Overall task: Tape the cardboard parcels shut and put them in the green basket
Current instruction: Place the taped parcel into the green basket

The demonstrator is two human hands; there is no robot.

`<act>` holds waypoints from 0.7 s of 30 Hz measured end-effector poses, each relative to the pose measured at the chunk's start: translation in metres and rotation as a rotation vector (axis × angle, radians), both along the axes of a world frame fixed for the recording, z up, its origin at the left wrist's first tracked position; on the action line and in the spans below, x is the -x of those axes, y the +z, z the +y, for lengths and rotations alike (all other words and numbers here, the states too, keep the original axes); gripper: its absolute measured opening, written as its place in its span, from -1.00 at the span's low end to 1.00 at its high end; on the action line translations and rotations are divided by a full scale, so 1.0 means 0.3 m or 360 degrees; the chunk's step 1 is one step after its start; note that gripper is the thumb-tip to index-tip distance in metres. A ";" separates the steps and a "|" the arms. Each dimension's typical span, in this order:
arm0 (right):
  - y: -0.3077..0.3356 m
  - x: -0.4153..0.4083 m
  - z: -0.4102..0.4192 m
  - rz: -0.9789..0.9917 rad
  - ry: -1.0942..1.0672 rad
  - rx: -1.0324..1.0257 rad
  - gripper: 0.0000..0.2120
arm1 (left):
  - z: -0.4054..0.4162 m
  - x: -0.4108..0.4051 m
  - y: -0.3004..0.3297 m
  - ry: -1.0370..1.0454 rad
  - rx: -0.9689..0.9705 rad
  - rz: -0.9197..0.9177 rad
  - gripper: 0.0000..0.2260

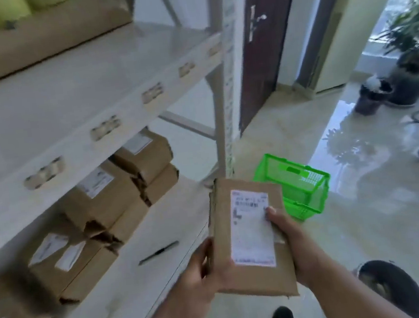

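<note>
- Here, both hands hold one parcel (252, 235) in front of the body, above the floor and just off the front edge of the lower shelf (128, 282).
- The left hand (203, 270) curls round the parcel's left edge and near corner; its fingers go underneath, so the grip is grasping the parcel.
- The right hand (289, 238) takes the right edge, thumb pressed on top at the rim of the white label (251, 227), fingers out of sight below; this grip also grasps the parcel.
- The parcel lies nearly flat, label up, its long side pointing away from the person.
- The basket (301, 187) stands on the floor just beyond the parcel, near the rack's post (222, 120); the parcel covers its near left corner.
- More parcels (102, 195) are stacked at the back of the lower shelf, some torn at the ends.
- A dark pen (159, 252) lies on that shelf, left of the hands.
- A dark round thing (393, 292) sits on the floor at lower right; what it is cannot be told.
- Label print is too blurred to read, and whether tape closes the held parcel cannot be told.
</note>
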State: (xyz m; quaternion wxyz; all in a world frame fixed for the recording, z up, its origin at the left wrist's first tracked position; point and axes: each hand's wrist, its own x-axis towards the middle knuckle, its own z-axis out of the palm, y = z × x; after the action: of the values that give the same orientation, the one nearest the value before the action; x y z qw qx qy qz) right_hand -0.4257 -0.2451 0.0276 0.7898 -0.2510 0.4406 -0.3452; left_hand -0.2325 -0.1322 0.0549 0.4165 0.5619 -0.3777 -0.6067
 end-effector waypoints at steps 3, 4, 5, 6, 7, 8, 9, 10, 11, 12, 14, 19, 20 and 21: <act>-0.039 0.081 -0.107 0.0188 -0.0153 0.0041 -0.62 | -0.153 0.104 -0.067 0.0003 0.0048 -0.0292 -0.35; -0.050 0.103 -0.142 0.0255 -0.0189 0.0052 -0.60 | -0.202 0.137 -0.086 0.0036 0.0054 -0.0474 -0.25; -0.064 0.125 -0.175 0.0343 -0.0218 0.0049 -0.59 | -0.249 0.167 -0.106 0.0034 0.0048 -0.0774 -0.13; -0.077 0.152 -0.204 0.0416 -0.0254 0.0005 -0.58 | -0.293 0.207 -0.109 -0.0015 0.0090 -0.1116 -0.05; -0.096 0.186 -0.231 0.0435 -0.0300 -0.0085 -0.57 | -0.335 0.248 -0.109 -0.0039 0.0239 -0.1396 -0.04; -0.102 0.222 -0.255 0.0431 -0.0344 -0.0182 -0.56 | -0.376 0.290 -0.109 -0.0048 0.0430 -0.1558 -0.07; -0.106 0.263 -0.282 0.0418 -0.0381 -0.0263 -0.55 | -0.418 0.333 -0.107 -0.0044 0.0575 -0.1619 -0.11; -0.103 0.305 -0.315 0.0399 -0.0426 -0.0320 -0.55 | -0.463 0.372 -0.114 -0.0045 0.0640 -0.1632 -0.17; -0.099 0.348 -0.347 0.0378 -0.0471 -0.0340 -0.56 | -0.510 0.410 -0.120 -0.0051 0.0667 -0.1651 -0.21; -0.091 0.390 -0.380 0.0358 -0.0508 -0.0342 -0.56 | -0.552 0.443 -0.117 -0.0095 0.0640 -0.1639 -0.23; -0.087 0.464 -0.441 0.0303 -0.0569 -0.0345 -0.55 | -0.627 0.499 -0.113 -0.0149 0.0635 -0.1617 -0.23; -0.122 0.599 -0.573 0.0262 -0.0614 -0.0253 -0.67 | -0.833 0.613 -0.137 -0.0325 0.0463 -0.1375 -0.25; -0.132 0.619 -0.603 0.0290 -0.0607 -0.0213 -0.72 | -0.884 0.629 -0.147 -0.0339 0.0368 -0.1247 -0.27; -0.145 0.637 -0.635 0.0300 -0.0602 -0.0171 -0.75 | -0.939 0.646 -0.158 -0.0352 0.0272 -0.1096 -0.33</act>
State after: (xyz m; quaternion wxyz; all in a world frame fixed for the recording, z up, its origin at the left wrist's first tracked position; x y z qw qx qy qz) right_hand -0.6168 -0.4356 -0.0160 0.6785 -0.1524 0.5695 -0.4383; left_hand -0.4263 -0.4139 0.0075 0.2424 0.6521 -0.6035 -0.3896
